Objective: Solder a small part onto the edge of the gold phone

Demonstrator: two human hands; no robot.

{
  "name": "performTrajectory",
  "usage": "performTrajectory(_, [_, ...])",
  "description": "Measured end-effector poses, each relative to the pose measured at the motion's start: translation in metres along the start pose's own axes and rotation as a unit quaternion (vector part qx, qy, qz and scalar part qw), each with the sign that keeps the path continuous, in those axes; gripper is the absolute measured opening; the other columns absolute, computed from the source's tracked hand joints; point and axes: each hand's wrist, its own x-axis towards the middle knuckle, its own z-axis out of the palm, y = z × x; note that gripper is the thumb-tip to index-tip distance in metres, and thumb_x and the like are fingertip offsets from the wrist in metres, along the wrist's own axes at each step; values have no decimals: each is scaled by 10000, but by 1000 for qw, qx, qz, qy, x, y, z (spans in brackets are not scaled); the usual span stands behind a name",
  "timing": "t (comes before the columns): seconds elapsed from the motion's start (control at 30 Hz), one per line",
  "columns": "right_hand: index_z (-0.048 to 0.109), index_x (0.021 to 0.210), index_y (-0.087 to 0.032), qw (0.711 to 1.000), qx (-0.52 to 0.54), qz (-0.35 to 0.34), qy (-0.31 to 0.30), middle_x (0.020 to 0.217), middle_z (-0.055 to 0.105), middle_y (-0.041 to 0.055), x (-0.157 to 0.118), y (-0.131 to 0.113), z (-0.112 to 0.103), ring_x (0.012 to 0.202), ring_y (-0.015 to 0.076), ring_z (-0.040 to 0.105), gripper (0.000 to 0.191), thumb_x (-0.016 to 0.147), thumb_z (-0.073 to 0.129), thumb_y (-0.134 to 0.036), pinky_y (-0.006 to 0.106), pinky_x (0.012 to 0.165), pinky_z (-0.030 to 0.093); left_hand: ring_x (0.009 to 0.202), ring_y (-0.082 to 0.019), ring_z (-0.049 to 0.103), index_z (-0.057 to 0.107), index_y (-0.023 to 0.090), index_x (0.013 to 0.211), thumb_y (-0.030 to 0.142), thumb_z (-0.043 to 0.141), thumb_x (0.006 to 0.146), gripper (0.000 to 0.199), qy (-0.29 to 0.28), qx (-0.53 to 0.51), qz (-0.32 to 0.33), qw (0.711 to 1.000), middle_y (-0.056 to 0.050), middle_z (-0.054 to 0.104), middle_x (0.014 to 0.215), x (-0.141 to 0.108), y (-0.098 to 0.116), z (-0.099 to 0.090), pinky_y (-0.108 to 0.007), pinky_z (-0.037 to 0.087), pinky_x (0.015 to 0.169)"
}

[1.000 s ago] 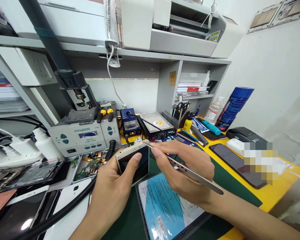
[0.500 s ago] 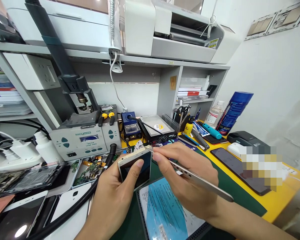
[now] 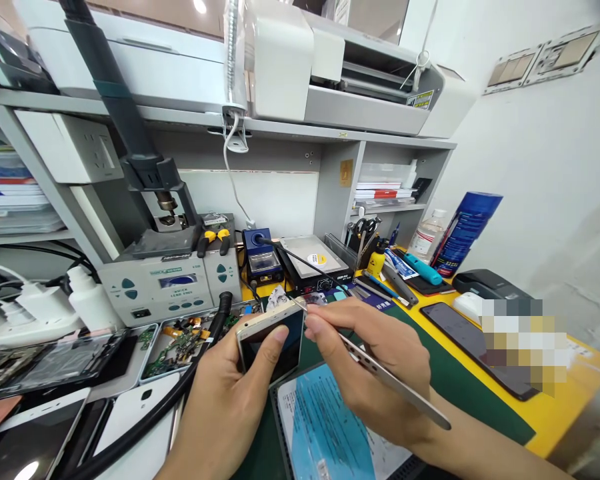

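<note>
My left hand [image 3: 230,393] is wrapped round a phone [image 3: 275,350] with a pale gold frame and a dark screen, its thumb resting on the glass. The phone is tilted, with its top edge raised. In my right hand [image 3: 380,373] are metal tweezers [image 3: 405,393], pinched between thumb and fingers. Their tip meets or nearly meets the right end of the phone's top edge; actual contact is too small to tell. Below the hands lies a blue and white sheet [image 3: 330,427] on the green mat [image 3: 460,373].
A rework station [image 3: 170,287] with a black hose stands at the left, beside a tray of circuit parts [image 3: 153,363]. Several phones lie at the lower left. Another phone [image 3: 475,347] rests on the yellow table at the right, near a blue can [image 3: 467,230].
The tweezers' rear end has swung a little lower and to the left with my right hand. The phone stays in my left hand. The whole view has shifted slightly.
</note>
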Motion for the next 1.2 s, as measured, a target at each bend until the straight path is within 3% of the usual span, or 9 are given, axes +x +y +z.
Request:
performTrajectory(0.27, [729,963,-141,999,11,-26,-16,842,793,70,0,3,0,749,164,741,164,865,676,-21,256,746,588,1104,-243,689,693,261,1229,541,645,906,430,-6,-10,-11,1000,-21,762,1211,0,-1,0,-323,531,978])
performTrajectory(0.73, [721,912,-136,1000,11,-1,-19,801,766,56,2,-1,-1,702,142,713,122,875,656,-39,238,703,564,1090,-240,695,706,250,1216,536,622,921,420,-14,-3,3,1000,-33,770,1196,0,0,1,-327,535,987])
performTrajectory(1.2, [683,986,-149,992,10,-32,-118,833,741,80,10,2,-13,713,182,698,149,901,617,-46,288,686,568,1086,-247,702,730,229,1173,539,615,917,418,-12,-20,10,1000,-47,776,1194,3,3,2,-333,548,988])
